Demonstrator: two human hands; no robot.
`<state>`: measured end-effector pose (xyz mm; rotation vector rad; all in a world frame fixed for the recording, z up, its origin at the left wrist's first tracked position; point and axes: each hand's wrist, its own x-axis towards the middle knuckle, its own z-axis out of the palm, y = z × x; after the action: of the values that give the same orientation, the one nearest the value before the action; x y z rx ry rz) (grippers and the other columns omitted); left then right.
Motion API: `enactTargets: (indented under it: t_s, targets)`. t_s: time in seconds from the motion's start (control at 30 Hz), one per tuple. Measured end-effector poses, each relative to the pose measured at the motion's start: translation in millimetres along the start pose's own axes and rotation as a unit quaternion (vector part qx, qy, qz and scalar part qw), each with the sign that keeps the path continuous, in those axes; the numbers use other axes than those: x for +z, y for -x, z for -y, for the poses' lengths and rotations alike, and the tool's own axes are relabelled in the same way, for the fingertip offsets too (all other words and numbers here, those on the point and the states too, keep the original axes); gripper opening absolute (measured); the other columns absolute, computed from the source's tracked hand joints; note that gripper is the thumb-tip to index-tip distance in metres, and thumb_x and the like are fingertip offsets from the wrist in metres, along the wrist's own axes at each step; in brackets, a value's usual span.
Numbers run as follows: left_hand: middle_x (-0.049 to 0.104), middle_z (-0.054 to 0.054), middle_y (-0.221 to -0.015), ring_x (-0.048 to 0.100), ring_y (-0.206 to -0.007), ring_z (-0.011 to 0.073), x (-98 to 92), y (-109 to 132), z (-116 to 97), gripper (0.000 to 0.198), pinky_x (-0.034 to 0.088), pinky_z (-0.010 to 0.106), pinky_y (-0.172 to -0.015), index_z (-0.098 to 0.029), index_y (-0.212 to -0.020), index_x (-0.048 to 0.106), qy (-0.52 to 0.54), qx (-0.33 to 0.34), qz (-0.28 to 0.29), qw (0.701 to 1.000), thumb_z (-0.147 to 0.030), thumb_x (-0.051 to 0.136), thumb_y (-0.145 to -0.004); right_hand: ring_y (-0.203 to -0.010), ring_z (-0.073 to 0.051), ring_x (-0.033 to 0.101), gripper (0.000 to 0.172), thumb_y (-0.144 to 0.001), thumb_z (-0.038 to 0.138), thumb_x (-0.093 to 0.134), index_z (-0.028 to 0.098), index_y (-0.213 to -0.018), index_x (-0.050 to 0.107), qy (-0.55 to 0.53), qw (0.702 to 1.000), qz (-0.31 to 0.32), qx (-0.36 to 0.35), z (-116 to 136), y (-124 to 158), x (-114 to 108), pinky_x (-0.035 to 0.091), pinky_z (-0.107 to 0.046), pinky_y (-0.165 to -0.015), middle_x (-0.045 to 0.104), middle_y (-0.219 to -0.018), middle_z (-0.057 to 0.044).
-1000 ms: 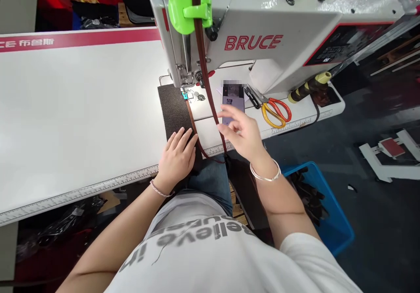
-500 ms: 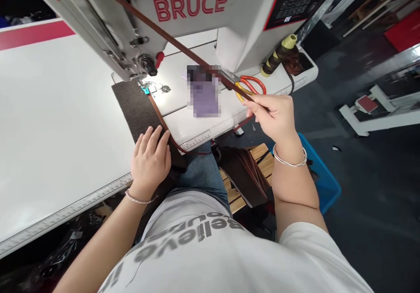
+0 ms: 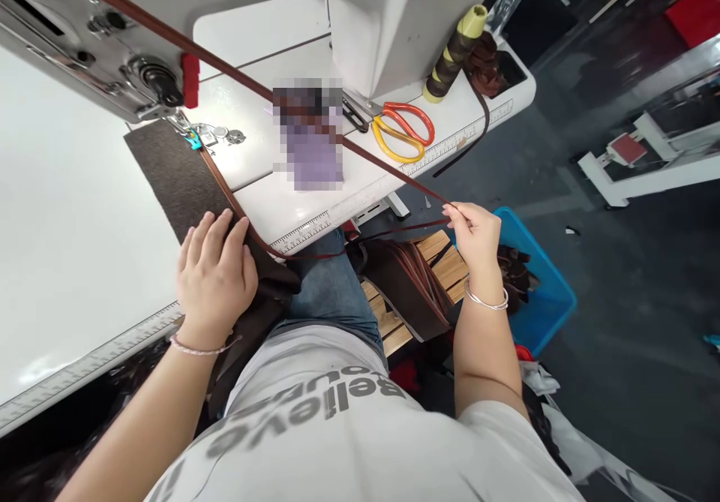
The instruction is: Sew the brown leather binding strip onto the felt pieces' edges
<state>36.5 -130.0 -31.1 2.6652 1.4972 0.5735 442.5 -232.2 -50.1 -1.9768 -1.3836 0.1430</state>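
My left hand (image 3: 217,273) lies flat, fingers stretched out, on a dark brown piece of material (image 3: 169,175) that runs under the presser foot. A reddish-brown strip (image 3: 222,183) follows the right edge of this piece. With fingertips pinched together, my right hand (image 3: 475,235) holds the narrow brown strip (image 3: 382,163) out over the floor beyond the table edge. From there the strip stretches up to the left across the sewing machine (image 3: 360,33); another length runs from my right hand back toward the brown piece. A turquoise part (image 3: 193,139) sits at the needle area.
Scissors (image 3: 402,130) with red and yellow handles lie on the white table (image 3: 73,224) near a blurred-out purple object (image 3: 315,160). A thread cone (image 3: 454,55) stands at right. Dark brown pieces (image 3: 405,284) lie on a wooden slatted seat beside a blue bin (image 3: 554,299).
My right hand has moved down and away from the scissors, drawing the strip out longer. My left hand stays flat on the brown piece. The view has shifted to the right.
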Motion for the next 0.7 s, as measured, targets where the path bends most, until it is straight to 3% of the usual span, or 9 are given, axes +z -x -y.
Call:
enactTargets:
  t_s: [0.27,0.37,0.5,0.6,0.7]
  targets:
    - [0.050,0.014,-0.147,0.039,-0.142,0.0320,3.1,-0.1,0.9,0.053,0.032,0.053,-0.118,-0.020,-0.145,0.046,0.001,0.011,-0.019,1.000,-0.018,0.047,-0.092,-0.083,-0.018,0.069,0.034,-0.095,0.041,0.051,0.016,-0.095,0.074,-0.037,0.998,0.050,0.023,1.1,27.1,30.0,0.055,-0.030,-0.076,0.073,-0.095,-0.010]
    - [0.052,0.015,-0.145,0.038,-0.143,0.0315,2.1,-0.4,1.6,0.049,0.032,0.052,-0.119,-0.017,-0.142,0.048,-0.005,0.011,-0.016,1.000,-0.018,0.046,-0.093,-0.089,-0.018,0.069,0.030,-0.095,0.037,0.051,0.016,-0.097,0.073,-0.032,0.991,0.127,0.001,14.0,31.7,43.8,0.055,-0.030,-0.082,0.073,-0.099,-0.009]
    - [0.052,0.016,-0.144,0.037,-0.144,0.0313,-1.9,-1.1,2.1,0.046,0.031,0.052,-0.119,-0.015,-0.139,0.051,-0.001,0.009,-0.002,1.000,-0.019,0.044,-0.095,-0.076,-0.017,0.068,0.030,-0.092,0.034,0.055,0.019,-0.113,0.070,0.037,0.966,0.254,-0.030,40.5,28.2,55.2,0.055,-0.030,-0.073,0.071,-0.111,-0.009]
    - [0.053,0.015,-0.144,0.039,-0.142,0.0321,-5.9,-2.7,0.3,0.043,0.033,0.052,-0.118,-0.013,-0.137,0.053,-0.004,0.007,0.010,1.000,-0.019,0.042,-0.096,-0.073,-0.017,0.067,0.031,-0.093,0.034,0.053,0.018,-0.115,0.068,0.065,0.966,0.245,-0.058,67.9,18.9,59.5,0.054,-0.029,-0.068,0.071,-0.110,-0.009]
    - [0.054,0.015,-0.142,0.041,-0.140,0.0338,-9.5,-6.1,-3.7,0.042,0.035,0.052,-0.117,-0.011,-0.134,0.055,-0.012,-0.001,0.012,1.000,-0.018,0.040,-0.096,-0.078,-0.017,0.068,0.029,-0.095,0.033,0.049,0.017,-0.109,0.069,-0.004,0.973,0.206,-0.104,104.6,11.7,66.0,0.054,-0.029,-0.073,0.072,-0.101,-0.009]
